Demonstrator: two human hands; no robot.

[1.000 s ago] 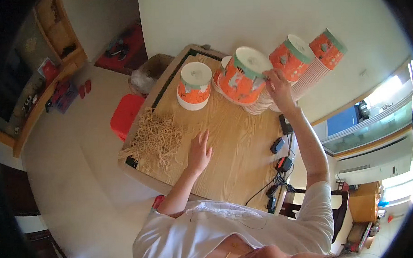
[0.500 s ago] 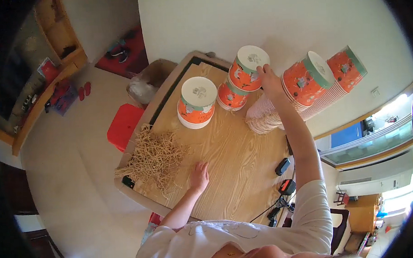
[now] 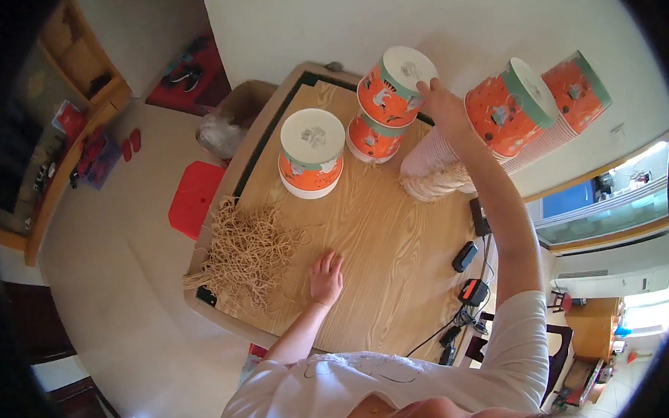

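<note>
Beyond the table's middle, an upside-down orange-and-green paper bucket [image 3: 389, 96] sits on top of another inverted paper bucket [image 3: 374, 137]. My right hand [image 3: 445, 108] reaches to its right side, fingers curled over the edge of the white base; the thumb is hidden. To the left stands a separate inverted paper bucket [image 3: 312, 154] with a white rim below. My left hand [image 3: 327, 279] rests palm down on the wooden tabletop, fingers stretched and holding nothing. Beside it lies a tangled heap of tan twisted paper cord [image 3: 251, 252].
Two long leaning stacks of nested paper buckets [image 3: 508, 114] [image 3: 577, 94] stand right of my right hand, near the wall. Black devices and cables [image 3: 465, 256] lie along the table's right edge. A red stool [image 3: 194, 199] and a lined bin [image 3: 225, 132] stand left of the table.
The view has shifted a little, so the buckets appear higher in the picture. My left hand has flattened, its fingers now stretched forward. My right hand stays at the upper bucket.
</note>
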